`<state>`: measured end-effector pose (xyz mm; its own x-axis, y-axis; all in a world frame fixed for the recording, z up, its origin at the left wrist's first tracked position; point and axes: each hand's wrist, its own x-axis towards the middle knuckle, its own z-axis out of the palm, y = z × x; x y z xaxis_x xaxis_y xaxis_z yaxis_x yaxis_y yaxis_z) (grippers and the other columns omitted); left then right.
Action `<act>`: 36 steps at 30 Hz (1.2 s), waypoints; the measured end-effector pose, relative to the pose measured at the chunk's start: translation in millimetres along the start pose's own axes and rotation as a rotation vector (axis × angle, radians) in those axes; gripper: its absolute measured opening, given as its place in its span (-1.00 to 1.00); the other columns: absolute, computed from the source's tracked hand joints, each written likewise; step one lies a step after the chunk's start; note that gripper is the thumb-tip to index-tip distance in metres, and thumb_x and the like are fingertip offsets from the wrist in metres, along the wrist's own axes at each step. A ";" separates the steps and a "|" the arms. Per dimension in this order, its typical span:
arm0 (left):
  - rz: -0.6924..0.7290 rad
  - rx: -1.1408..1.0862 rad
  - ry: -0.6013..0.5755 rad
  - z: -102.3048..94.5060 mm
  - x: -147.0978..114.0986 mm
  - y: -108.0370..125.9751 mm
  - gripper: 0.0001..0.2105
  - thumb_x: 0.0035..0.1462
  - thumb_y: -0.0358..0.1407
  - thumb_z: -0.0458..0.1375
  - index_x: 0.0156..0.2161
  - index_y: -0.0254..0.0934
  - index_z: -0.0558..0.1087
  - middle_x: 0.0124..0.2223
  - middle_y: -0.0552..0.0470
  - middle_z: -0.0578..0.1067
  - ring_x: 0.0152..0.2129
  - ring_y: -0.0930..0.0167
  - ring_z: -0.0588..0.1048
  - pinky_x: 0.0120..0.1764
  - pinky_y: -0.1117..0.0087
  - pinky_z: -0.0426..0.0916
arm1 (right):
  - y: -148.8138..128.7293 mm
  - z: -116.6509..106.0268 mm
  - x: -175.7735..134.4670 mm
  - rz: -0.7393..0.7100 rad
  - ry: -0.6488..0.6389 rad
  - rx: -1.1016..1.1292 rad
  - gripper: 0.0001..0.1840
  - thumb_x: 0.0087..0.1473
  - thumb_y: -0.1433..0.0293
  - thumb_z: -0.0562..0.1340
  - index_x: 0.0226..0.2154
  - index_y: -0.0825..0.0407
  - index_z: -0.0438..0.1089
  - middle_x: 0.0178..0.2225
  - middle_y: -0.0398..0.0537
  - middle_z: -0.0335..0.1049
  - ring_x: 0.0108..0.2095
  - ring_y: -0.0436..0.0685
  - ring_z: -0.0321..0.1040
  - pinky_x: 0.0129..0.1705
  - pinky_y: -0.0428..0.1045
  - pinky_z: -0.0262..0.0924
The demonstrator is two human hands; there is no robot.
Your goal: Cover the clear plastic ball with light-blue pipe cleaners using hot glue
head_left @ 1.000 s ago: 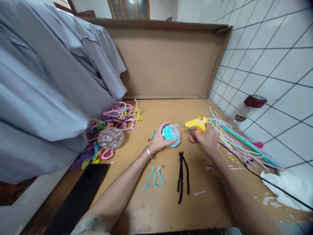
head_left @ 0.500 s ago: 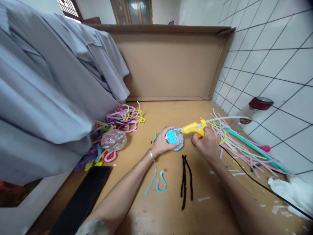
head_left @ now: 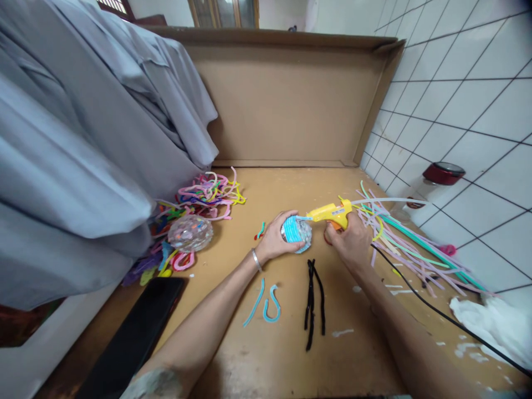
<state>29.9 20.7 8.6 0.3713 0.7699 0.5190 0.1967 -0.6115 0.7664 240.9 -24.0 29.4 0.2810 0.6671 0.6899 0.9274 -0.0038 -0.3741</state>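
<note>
In the head view, a clear rounded container wrapped with light-blue fuzzy wire sits inside the curve of the left hand, thumb across its near side and fingers around its far side. The right hand is closed round the grip of a yellow glue gun, whose nozzle points left at the container's upper right edge; whether it touches, I cannot tell. Both forearms reach forward from the near edge, converging. On the brown tabletop, black fuzzy wires and two light-blue pieces lie nearer the body; a second clear container rests by a multicoloured tangle at left. Beyond stand a cardboard panel and, at right, a white tiled wall.
</note>
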 end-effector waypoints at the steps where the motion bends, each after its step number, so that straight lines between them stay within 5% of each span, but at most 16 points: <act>1: 0.000 -0.005 -0.001 -0.1 -0.1 0.2 -0.27 -0.18 -0.24 0.43 0.16 -0.29 0.34 0.12 -0.14 0.46 0.07 0.18 0.47 0.17 0.14 0.35 | -0.3 -0.1 -0.1 -0.002 0.001 0.003 -0.77 0.00 0.17 0.14 -0.37 -0.02 0.26 -0.40 0.03 0.41 -0.40 0.19 0.28 -0.42 0.00 -0.01; 36: 0.003 0.014 -0.018 -0.5 -0.1 0.3 -0.26 -0.19 -0.27 0.43 0.16 -0.27 0.34 0.13 -0.13 0.46 0.07 0.19 0.46 0.17 0.14 0.34 | 0.0 -5.3 2.6 -0.095 -0.012 -0.028 -0.86 0.01 0.24 0.14 -0.42 -0.04 0.23 -0.46 -0.04 0.35 -0.43 0.17 0.26 -0.41 -0.01 0.01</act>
<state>29.5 20.5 8.9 0.3877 0.7648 0.5145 0.2085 -0.6165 0.7593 242.9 -26.2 34.5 0.1886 0.6745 0.7138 0.9563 0.0390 -0.2896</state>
